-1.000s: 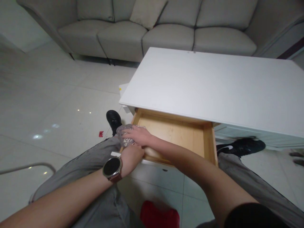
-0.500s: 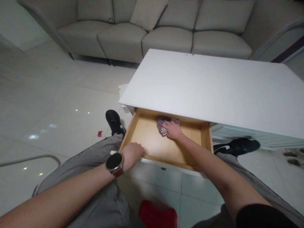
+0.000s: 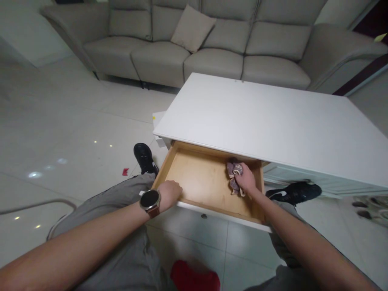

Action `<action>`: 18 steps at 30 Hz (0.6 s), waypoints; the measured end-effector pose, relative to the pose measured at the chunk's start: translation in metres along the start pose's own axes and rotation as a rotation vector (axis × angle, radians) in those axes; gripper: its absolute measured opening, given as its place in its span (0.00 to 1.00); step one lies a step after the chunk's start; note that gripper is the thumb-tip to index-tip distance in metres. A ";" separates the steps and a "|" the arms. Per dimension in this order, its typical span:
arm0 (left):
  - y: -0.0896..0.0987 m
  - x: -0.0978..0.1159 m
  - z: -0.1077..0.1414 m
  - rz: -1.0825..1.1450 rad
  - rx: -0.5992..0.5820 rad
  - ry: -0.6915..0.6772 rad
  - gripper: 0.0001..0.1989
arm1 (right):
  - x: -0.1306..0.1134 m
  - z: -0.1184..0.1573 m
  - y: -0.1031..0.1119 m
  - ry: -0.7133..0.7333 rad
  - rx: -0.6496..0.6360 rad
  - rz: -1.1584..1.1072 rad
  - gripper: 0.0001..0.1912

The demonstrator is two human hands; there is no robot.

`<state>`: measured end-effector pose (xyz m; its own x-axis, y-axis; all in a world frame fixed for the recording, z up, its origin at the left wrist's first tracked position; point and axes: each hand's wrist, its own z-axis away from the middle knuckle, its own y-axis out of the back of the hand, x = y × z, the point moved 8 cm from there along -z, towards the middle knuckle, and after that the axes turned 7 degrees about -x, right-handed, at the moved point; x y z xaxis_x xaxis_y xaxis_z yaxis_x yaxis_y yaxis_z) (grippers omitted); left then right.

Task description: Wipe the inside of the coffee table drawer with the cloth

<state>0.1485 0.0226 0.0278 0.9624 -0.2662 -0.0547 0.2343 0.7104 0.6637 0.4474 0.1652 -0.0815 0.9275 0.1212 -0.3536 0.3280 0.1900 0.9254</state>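
Observation:
A wooden drawer point(image 3: 197, 173) stands pulled out of a white table point(image 3: 273, 125). Inside it, toward the right side, my right hand point(image 3: 247, 180) is closed on a bunched purple-brown patterned cloth point(image 3: 235, 176). My left hand point(image 3: 170, 193), with a watch on its wrist, grips the drawer's front left corner, its fingers curled over the edge. Part of the cloth is hidden by my right fingers.
Behind the table is a grey sofa point(image 3: 218, 66) with a beige cushion point(image 3: 193, 28). A red object point(image 3: 195, 277) is on the floor below the drawer. My black shoes flank the drawer; a hose point(image 3: 45, 202) lies at the left.
My right hand has moved right across the drawer with the cloth, which is now more bunched up. My left hand stays at the drawer's corner. The view has tilted up slightly.

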 end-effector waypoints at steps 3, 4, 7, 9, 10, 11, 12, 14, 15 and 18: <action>-0.002 0.000 -0.002 0.003 -0.003 0.002 0.19 | -0.009 0.017 0.013 -0.009 0.242 -0.089 0.24; -0.003 0.000 -0.003 0.001 -0.004 -0.001 0.19 | -0.013 0.021 0.015 0.017 0.282 -0.099 0.24; -0.007 0.000 -0.007 -0.015 0.006 -0.003 0.18 | -0.018 0.025 0.017 0.024 0.348 -0.109 0.25; -0.008 -0.001 -0.009 -0.019 0.027 0.002 0.18 | -0.014 0.022 0.016 -0.052 0.390 -0.087 0.26; -0.008 -0.001 -0.010 -0.013 0.036 0.009 0.17 | -0.013 0.018 0.014 -0.079 0.389 -0.067 0.27; -0.009 -0.002 -0.010 -0.005 0.044 0.017 0.17 | -0.014 0.013 0.012 -0.092 0.370 -0.041 0.27; -0.009 -0.003 -0.010 0.003 0.050 0.023 0.16 | -0.017 0.007 0.008 -0.100 0.341 -0.015 0.27; -0.010 -0.003 -0.009 0.018 0.061 0.022 0.16 | -0.027 -0.005 0.000 -0.106 0.275 0.035 0.26; -0.011 -0.004 -0.009 0.022 0.066 0.021 0.16 | -0.037 -0.011 -0.004 -0.102 0.247 0.054 0.26; -0.011 -0.006 -0.008 0.029 0.086 0.035 0.16 | -0.086 -0.029 -0.016 -0.010 0.183 0.083 0.25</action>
<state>0.1408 0.0216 0.0146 0.9732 -0.2223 -0.0596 0.1950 0.6588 0.7266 0.3570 0.1800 -0.0696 0.9543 0.1190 -0.2742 0.2762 -0.0001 0.9611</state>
